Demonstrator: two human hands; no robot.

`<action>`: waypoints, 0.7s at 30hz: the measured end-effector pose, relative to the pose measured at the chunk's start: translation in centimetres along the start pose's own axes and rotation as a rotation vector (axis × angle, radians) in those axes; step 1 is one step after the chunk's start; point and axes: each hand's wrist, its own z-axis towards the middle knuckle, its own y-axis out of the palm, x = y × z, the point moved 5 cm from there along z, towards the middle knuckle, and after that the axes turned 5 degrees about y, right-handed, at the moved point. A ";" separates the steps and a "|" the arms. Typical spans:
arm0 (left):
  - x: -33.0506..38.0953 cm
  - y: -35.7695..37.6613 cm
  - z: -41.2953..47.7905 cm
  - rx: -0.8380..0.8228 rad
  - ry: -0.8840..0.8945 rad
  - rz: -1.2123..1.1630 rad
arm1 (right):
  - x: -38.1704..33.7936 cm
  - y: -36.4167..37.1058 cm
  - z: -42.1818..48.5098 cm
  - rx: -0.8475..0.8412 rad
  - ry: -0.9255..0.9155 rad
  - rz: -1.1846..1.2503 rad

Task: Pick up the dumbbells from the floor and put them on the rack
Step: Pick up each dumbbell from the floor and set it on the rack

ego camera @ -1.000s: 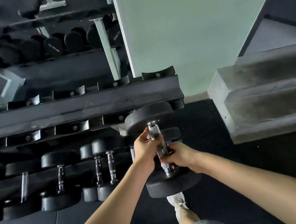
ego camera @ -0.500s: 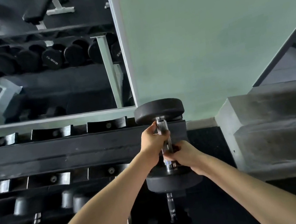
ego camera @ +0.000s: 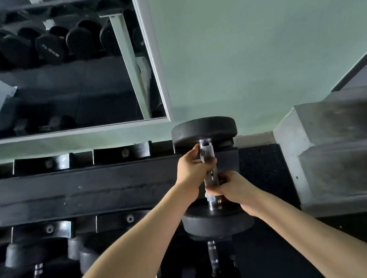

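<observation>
**Lower frame.** 2 bare forearms rise from the bottom edge and meet at centre. Beneath them a stored dumbbell point(ego camera: 213, 261) sits on the lower tier of the rack point(ego camera: 77, 189). More stored dumbbells point(ego camera: 37, 260) lie at lower left.

**Centre.** The carried dumbbell point(ego camera: 210, 176) lies front to back across the right end of the rack's upper tier. Its near head overhangs the front rail and its far head is over the rear rail. Whether its weight already rests on the rack cannot be told.

**Grip.** The right hand point(ego camera: 233, 188) wraps the near part of the chrome handle, fingers curled round it and pressed together. The left hand point(ego camera: 193, 168) holds the far part, fingers likewise curled round the bar. The 2-handed hold is judged to suit the load and to keep both heads square to the rails.

**Centre left.** Vacant cradles point(ego camera: 122, 153) line the rear rail beside the far head.

**Upper frame.** A mirror point(ego camera: 45, 64) at upper left reflects another loaded rack. A green wall point(ego camera: 258, 42) fills the upper right, with concrete steps point(ego camera: 347, 149) at right.

**Judgement.** This is the placement stage, and the hands have not yet let go.
</observation>
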 end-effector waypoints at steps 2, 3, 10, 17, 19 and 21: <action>0.0 0.0 -0.1 0.011 -0.002 0.004 | -0.1 0.1 -0.1 -0.005 0.002 0.007; 0.0 0.0 0.0 0.013 -0.006 0.013 | -0.2 0.1 -0.2 -0.007 0.004 0.007; -0.2 -0.3 0.0 -0.012 -0.008 0.085 | -0.6 0.3 -0.6 0.038 0.015 -0.093; -0.5 -5.3 -3.8 0.114 0.029 0.069 | -2.7 0.3 -4.8 0.535 -0.150 -0.505; -1.0 -7.8 -5.9 0.145 0.040 0.038 | -3.5 1.4 -7.1 0.647 -0.250 -0.528; -1.9 -10.6 -8.3 0.174 0.044 0.003 | -3.7 3.3 -9.3 0.697 -0.347 -0.499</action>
